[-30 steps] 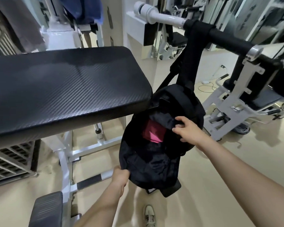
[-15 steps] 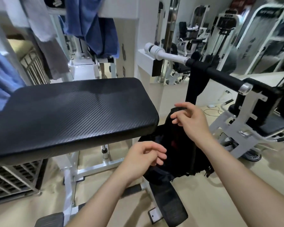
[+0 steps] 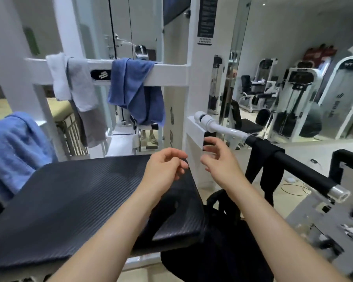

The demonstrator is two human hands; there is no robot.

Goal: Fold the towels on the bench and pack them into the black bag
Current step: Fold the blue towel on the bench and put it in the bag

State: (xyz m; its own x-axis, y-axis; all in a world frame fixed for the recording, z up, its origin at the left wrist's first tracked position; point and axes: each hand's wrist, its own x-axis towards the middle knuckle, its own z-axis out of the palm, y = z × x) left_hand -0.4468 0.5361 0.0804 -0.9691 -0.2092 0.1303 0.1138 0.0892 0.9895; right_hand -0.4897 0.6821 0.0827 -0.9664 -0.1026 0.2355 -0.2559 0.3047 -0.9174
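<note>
The black padded bench (image 3: 80, 200) fills the lower left, with nothing lying on its pad. My left hand (image 3: 163, 169) hovers over its far right corner, fingers curled and apart, holding nothing. My right hand (image 3: 220, 161) is raised just beyond the bench's right edge, fingers spread and empty. The black bag (image 3: 222, 241) hangs below my right forearm from straps looped over a black padded bar (image 3: 300, 169). A dark blue towel (image 3: 135, 92) and a grey-white towel (image 3: 77, 88) are draped over a white crossbar. A light blue towel (image 3: 14, 147) hangs at the far left.
A white machine frame (image 3: 171, 74) with upright posts stands behind the bench. The bar's white end (image 3: 204, 119) juts toward me at the right. Weight machines (image 3: 293, 102) line the back right. A cable lies on the beige floor (image 3: 293, 188).
Both hands let go of the bag and rose above the bench's right end. My view tilted up, bringing the towels on the crossbar into sight.
</note>
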